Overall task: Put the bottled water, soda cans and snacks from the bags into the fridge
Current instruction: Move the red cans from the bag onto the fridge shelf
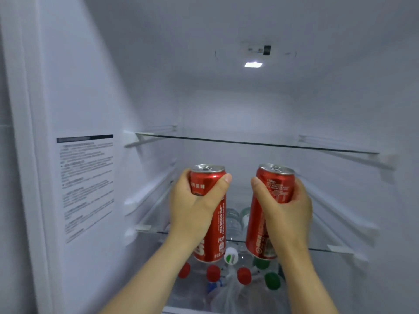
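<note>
I look into an open white fridge. My left hand [195, 207] grips a tall red soda can [215, 236] upright, thumb across its front. My right hand [288, 209] grips a second red soda can [260, 234], tilted slightly left at the top. Both cans hang in the air over the middle glass shelf [317, 247]. Clear water bottles [233, 220] stand on that shelf behind the cans. Below it stand more bottles with red caps [213, 273], green caps [272, 281] and one white cap [231, 257].
An upper glass shelf [260, 143] spans the fridge above the cans with nothing visible on it. A printed label [87, 184] is stuck on the left inner wall. A lamp [253, 64] glows in the ceiling. Shelf rails run along both side walls.
</note>
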Motion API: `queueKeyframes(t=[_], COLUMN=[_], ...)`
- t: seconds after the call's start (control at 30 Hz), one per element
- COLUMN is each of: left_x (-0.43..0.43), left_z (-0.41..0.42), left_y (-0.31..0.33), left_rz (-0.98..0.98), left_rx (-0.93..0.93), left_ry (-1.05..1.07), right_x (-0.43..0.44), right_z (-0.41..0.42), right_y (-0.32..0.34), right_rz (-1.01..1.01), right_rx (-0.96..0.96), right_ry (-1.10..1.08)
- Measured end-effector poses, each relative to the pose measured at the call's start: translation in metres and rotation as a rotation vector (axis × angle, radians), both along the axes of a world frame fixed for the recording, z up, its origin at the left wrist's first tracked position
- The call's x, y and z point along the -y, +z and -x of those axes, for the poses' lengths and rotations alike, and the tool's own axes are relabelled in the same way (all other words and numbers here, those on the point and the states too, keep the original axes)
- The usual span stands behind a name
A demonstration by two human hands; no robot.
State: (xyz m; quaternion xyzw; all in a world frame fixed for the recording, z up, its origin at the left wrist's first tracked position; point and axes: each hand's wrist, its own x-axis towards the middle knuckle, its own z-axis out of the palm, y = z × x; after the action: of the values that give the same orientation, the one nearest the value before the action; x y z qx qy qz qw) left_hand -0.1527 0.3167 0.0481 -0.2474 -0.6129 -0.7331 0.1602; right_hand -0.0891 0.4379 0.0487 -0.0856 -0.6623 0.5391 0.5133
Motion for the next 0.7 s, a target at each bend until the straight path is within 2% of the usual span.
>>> queueKeyframes(t=[0.17,0.43,0.7], left_x=[-0.017,-0.039,-0.057], left_z=[0.009,0.024,0.043], left_y=[0.007,0.007,0.003], left_rz=[0.002,0.047,0.055], left_rx=[0.007,-0.127,-0.141], left_ry=[-0.113,-0.091,-0.130], right_x=[-0.013,-0.029,-0.046], right_z=[0.010,0.019,0.028], right_y=[-0.001,-0.002,-0.004], right_rz=[-0.032,-0.077,-0.102], right_rx=[0.035,0.051,0.108], right_ry=[-0.069,-0.104,-0.062])
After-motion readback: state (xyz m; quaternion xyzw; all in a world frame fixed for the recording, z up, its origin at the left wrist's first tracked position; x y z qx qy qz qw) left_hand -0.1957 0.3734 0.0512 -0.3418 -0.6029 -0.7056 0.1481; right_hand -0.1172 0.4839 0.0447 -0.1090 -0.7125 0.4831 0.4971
